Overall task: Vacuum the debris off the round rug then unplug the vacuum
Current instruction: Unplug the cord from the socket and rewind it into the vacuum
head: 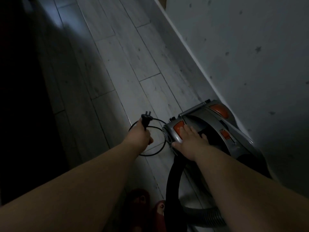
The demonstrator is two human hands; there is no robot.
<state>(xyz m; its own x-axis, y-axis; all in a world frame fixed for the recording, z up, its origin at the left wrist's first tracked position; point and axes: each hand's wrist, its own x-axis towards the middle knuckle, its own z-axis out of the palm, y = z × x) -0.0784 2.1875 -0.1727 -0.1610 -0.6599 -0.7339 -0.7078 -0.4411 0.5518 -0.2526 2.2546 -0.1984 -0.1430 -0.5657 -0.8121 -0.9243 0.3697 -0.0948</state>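
Dim plank floor by wall, vacuum parked there. Left hand fingers grip the plug, free of any socket; right hand fingers flat on vacuum's orange button. Unplug looks done; rug unseen.

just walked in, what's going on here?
The plug is out of any socket: the left hand grips it, prongs free, with the cord looped on the floor. The right hand rests flat on the grey vacuum by the wall, fingertips on an orange button.
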